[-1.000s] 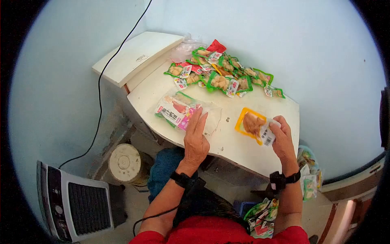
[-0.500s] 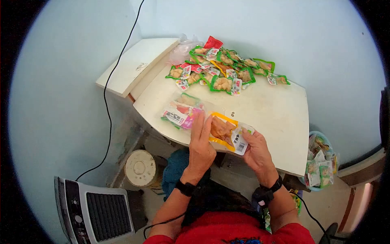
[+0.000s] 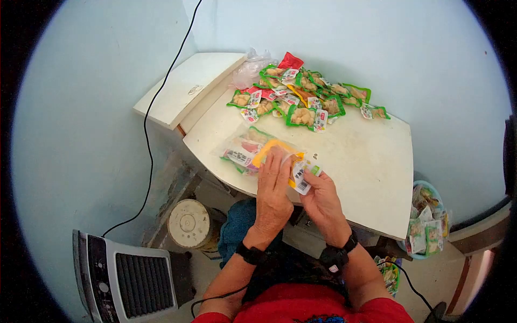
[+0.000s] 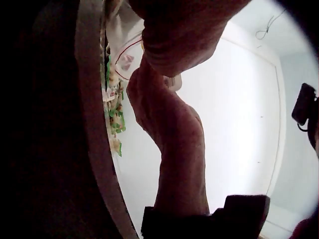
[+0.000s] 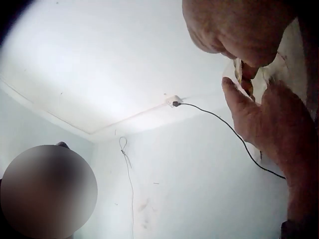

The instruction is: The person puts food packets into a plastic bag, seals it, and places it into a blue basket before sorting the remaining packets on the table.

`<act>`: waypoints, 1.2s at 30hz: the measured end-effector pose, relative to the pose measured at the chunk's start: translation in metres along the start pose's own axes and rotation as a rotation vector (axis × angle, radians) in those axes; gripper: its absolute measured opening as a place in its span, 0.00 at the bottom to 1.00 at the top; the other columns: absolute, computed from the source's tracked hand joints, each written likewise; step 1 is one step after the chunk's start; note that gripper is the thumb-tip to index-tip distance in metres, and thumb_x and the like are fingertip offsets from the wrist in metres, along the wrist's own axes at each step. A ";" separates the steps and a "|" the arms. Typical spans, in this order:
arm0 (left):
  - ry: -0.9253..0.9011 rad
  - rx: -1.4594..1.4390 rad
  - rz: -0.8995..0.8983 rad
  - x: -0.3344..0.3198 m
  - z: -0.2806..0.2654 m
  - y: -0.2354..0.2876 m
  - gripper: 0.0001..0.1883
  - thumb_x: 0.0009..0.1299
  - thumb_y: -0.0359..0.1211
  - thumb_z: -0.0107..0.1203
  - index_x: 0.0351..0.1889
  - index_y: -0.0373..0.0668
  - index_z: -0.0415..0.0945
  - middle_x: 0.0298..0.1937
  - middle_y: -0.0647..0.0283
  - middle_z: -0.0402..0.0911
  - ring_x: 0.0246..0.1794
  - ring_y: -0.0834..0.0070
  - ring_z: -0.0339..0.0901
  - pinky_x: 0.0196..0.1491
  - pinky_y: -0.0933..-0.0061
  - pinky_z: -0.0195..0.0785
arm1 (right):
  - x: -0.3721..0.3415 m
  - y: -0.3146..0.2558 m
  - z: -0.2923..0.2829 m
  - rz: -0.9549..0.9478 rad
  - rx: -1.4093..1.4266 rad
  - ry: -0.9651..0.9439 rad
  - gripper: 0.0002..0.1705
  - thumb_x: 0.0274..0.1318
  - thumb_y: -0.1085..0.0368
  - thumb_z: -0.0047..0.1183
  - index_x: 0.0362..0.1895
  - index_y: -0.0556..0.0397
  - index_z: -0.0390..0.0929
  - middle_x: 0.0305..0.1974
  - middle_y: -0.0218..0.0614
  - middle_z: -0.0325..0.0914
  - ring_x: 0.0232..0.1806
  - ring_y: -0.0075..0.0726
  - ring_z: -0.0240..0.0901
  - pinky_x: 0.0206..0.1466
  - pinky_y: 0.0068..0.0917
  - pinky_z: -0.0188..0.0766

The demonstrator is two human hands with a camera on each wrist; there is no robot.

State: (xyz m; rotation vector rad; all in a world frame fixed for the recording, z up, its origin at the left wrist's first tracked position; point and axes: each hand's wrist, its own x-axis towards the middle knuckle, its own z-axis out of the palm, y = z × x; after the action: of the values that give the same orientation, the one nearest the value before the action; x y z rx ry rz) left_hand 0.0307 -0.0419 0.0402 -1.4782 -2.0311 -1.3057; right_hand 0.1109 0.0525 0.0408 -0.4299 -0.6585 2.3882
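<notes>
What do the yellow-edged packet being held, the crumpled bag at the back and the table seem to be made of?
The yellow-edged packet: probably smooth plastic film; it is thin, with crisp printing.
The crumpled bag: likely thin plastic, translucent and wrinkled.
The table: perhaps board, laminated or painted; its face is flat and evenly white.

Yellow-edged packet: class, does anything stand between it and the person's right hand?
Nothing visible does: the right hand pinches the white end of the yellow-edged packet. The left hand lies over its middle, beside that grip. Whether film of the clear bag comes between the left hand and the packet, I cannot tell.
</notes>
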 end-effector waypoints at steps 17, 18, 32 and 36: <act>-0.003 -0.032 0.025 -0.003 -0.004 -0.003 0.32 0.58 0.15 0.40 0.65 0.33 0.67 0.71 0.43 0.63 0.74 0.45 0.57 0.74 0.48 0.48 | 0.063 0.032 0.006 0.073 -0.047 -0.152 0.13 0.60 0.79 0.47 0.48 0.71 0.73 0.45 0.50 0.78 0.40 0.40 0.79 0.44 0.33 0.82; -0.003 -0.039 0.026 -0.003 -0.004 -0.003 0.32 0.58 0.15 0.40 0.65 0.33 0.67 0.71 0.43 0.63 0.74 0.45 0.57 0.74 0.48 0.48 | 0.062 0.033 0.007 0.069 -0.041 -0.128 0.12 0.59 0.79 0.47 0.48 0.70 0.74 0.44 0.49 0.79 0.40 0.40 0.80 0.43 0.32 0.82; -0.027 -0.103 0.043 -0.007 -0.006 -0.007 0.32 0.58 0.15 0.44 0.65 0.34 0.68 0.71 0.43 0.63 0.73 0.45 0.59 0.73 0.50 0.52 | 0.071 0.045 0.011 0.058 -0.222 0.077 0.24 0.68 0.54 0.32 0.54 0.56 0.72 0.52 0.38 0.75 0.50 0.39 0.68 0.53 0.34 0.69; -0.106 -0.060 0.088 -0.012 -0.021 -0.007 0.28 0.62 0.17 0.47 0.64 0.35 0.70 0.70 0.45 0.65 0.72 0.46 0.61 0.72 0.52 0.55 | 0.070 0.044 0.009 -0.056 -0.218 0.042 0.06 0.63 0.69 0.53 0.39 0.58 0.79 0.32 0.31 0.77 0.27 0.27 0.71 0.28 0.27 0.69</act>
State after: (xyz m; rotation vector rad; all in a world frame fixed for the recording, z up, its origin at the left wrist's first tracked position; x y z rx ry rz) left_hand 0.0244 -0.0666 0.0398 -1.6776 -1.9818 -1.2895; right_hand 0.0334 0.0638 0.0140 -0.5441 -0.9039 2.2568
